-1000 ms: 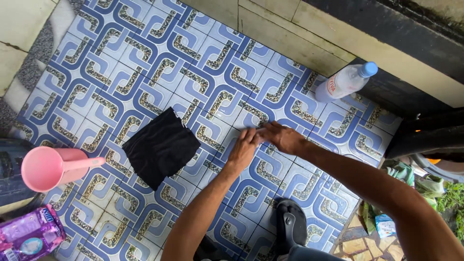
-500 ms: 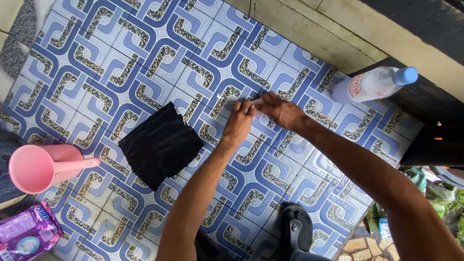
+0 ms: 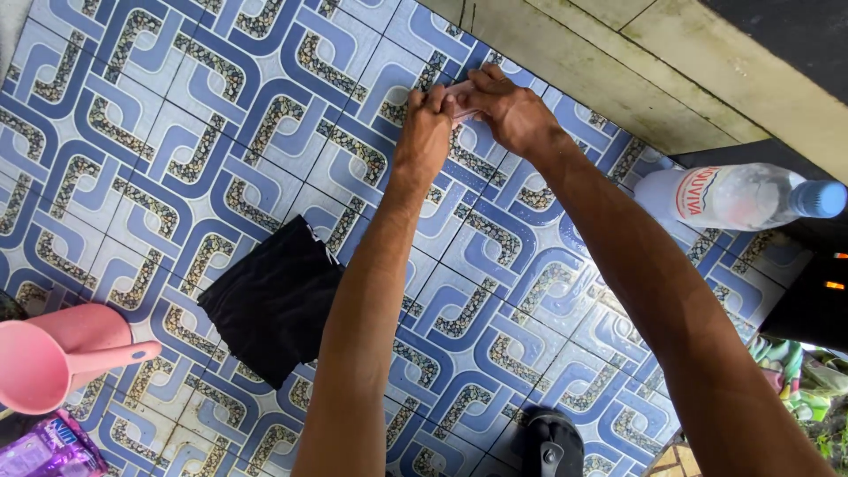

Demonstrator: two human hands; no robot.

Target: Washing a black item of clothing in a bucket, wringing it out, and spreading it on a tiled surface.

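Note:
Both my hands meet over the blue patterned tile floor point(image 3: 177, 132), near the beige step. My left hand point(image 3: 424, 132) and my right hand point(image 3: 511, 110) pinch a small pale item point(image 3: 460, 92) between their fingertips; it is too small to tell what it is. A folded black cloth point(image 3: 269, 300) lies flat on the tiles below and to the left, partly hidden behind my left forearm.
A pink handled scoop point(image 3: 40, 364) sits at the left edge, above a purple packet point(image 3: 44, 449). A clear plastic bottle with a blue cap point(image 3: 733, 196) lies at the right beside a dark object point(image 3: 808, 309). A black sandal point(image 3: 549, 444) is at the bottom. A beige step point(image 3: 618, 66) borders the top.
Both hands have moved together away from me, toward the beige step, still pinching the small item. The view has shifted, so the cloth, scoop and bottle appear lower.

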